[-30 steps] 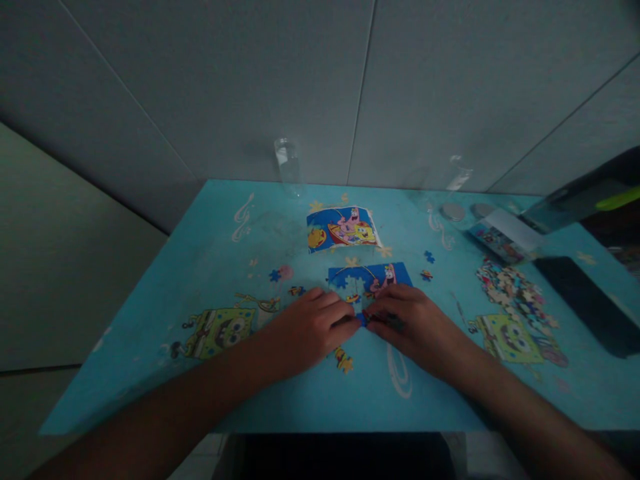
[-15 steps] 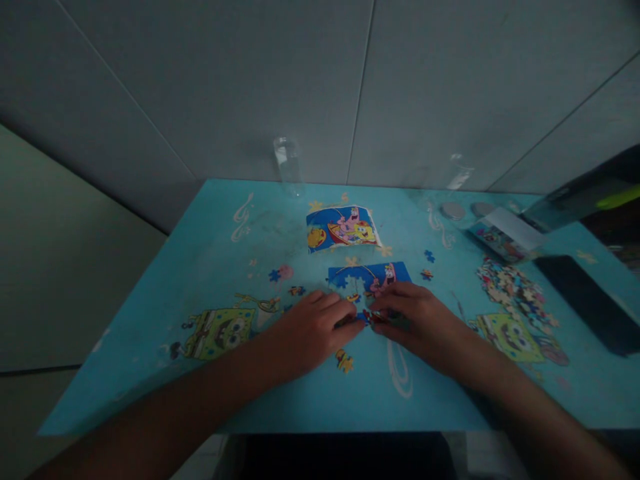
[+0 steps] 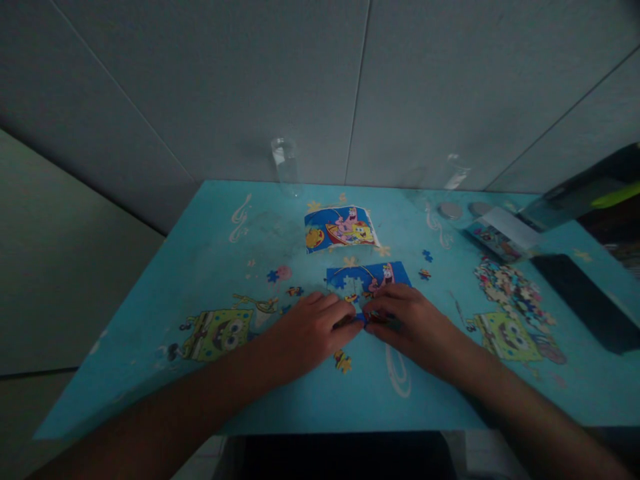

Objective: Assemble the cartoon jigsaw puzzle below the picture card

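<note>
Loose pieces [image 3: 343, 362] around the puzzle [image 3: 370, 273]

2 bare forearms [image 3: 210, 383], tapering — bare fingers [image 3: 345, 311] too — and dark clothing [image 3: 345, 457] below, too dim for detail.

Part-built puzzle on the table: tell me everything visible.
The part-built puzzle looks like thin printed card, glossiness unclear. It lies flat on the turquoise table, nearer the person than the printed picture. Deep blue background, straight far edge, a pale curved line at upper left, a pink figure at upper right. A jagged gap breaks the middle. Left grip and right grip meet at its near side, hiding much of it; pinching or pressing is unclear.
</note>
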### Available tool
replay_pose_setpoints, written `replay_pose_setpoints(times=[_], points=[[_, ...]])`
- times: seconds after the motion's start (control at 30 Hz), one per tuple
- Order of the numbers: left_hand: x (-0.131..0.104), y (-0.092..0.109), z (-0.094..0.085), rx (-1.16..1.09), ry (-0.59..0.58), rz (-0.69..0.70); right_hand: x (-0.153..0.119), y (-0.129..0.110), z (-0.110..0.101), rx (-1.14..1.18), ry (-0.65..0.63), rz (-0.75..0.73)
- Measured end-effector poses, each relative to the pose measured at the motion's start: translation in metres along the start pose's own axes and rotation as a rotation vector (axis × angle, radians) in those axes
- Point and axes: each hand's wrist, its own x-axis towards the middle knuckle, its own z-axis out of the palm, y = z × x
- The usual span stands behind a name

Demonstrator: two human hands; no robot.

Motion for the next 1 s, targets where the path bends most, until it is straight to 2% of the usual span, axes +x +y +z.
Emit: replay_pose_setpoints(times=[0.2,0.67,0.77,1.0], points=[[0.001,-0.001,-0.001,-0.008,-0.009,0.018,-0.001,-0.001,0.000,-0.028,0.027,-0.029],[0.000,0.001,-0.002,0.043,-0.026,0.032,-0.002,-0.005,-0.006,-0.051,-0.057,0.012],[-0.001,-0.008,-0.012,0.058,0.010,0.008,-0.002,-0.004,-0.007,-0.053,-0.070,0.006],[-0.007,-0.042,-0.038,0.210,0.136,-0.177,-0.002,-0.002,-0.004,-0.048,-0.044,-0.020]])
